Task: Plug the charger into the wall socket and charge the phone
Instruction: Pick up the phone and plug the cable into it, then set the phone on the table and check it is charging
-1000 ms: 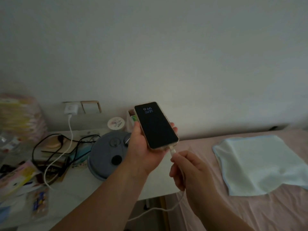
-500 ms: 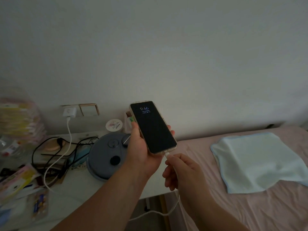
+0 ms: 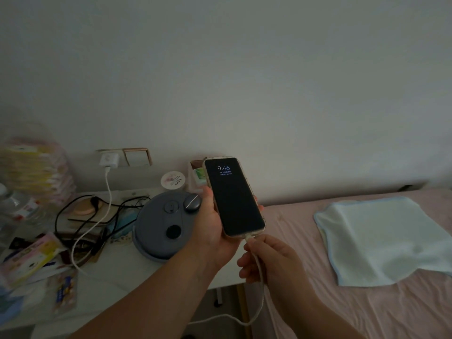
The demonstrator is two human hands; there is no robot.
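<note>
A dark phone (image 3: 234,196) with a lit clock on its screen is held upright in my left hand (image 3: 212,228), above the gap between table and bed. My right hand (image 3: 266,260) pinches the white cable (image 3: 259,302) just below the phone's bottom edge, with the plug end at the phone's port. The cable loops down under my arms and runs left to the white charger (image 3: 109,160), which sits in the wall socket (image 3: 122,156) above the table.
A white table (image 3: 117,270) at the left carries a round grey-blue device (image 3: 161,228), tangled black cords (image 3: 80,216), a small round jar (image 3: 173,181), packets and a water bottle. A pink bed (image 3: 367,309) at the right holds a folded pale blue towel (image 3: 381,241).
The phone and both hands have dropped slightly and shifted left. My right hand now sits closer under the phone, with the plug at its bottom edge.
</note>
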